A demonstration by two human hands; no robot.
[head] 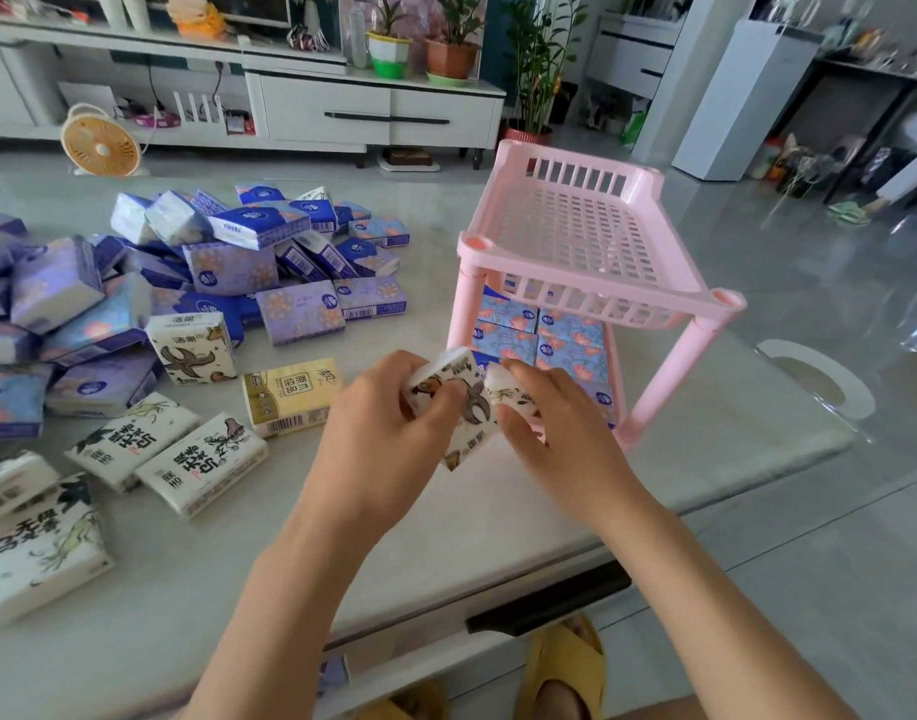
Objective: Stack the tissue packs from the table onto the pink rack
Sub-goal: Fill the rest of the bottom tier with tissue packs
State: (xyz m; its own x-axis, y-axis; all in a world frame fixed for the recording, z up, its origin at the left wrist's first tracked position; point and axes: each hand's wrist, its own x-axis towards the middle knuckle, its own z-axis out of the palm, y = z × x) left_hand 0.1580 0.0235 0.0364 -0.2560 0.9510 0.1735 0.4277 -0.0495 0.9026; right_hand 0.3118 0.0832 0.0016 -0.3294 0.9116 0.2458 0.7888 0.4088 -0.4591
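Two white tissue packs are held together low over the table [498, 517], just in front of the pink rack [672, 363]. The printed pack [469, 410] is gripped by the left hand [383, 428] with fingers curled round its near side. A second pack [504, 388] is pinched against it by the right hand [563, 431]. The rack is met at one o'clock from the hands, and blue flowered packs [555, 345] are already laid flat on its lower shelf. A loose heap of packs [228, 283] is spread from nine to eleven o'clock. The packs are judged light, soft and easily squashed, with a slick film wrap that may let two slide over one another. Each is best taken across its short width, at the firmer long edges, with only gentle pressure. How much of the second pack is covered by the right palm cannot be told.
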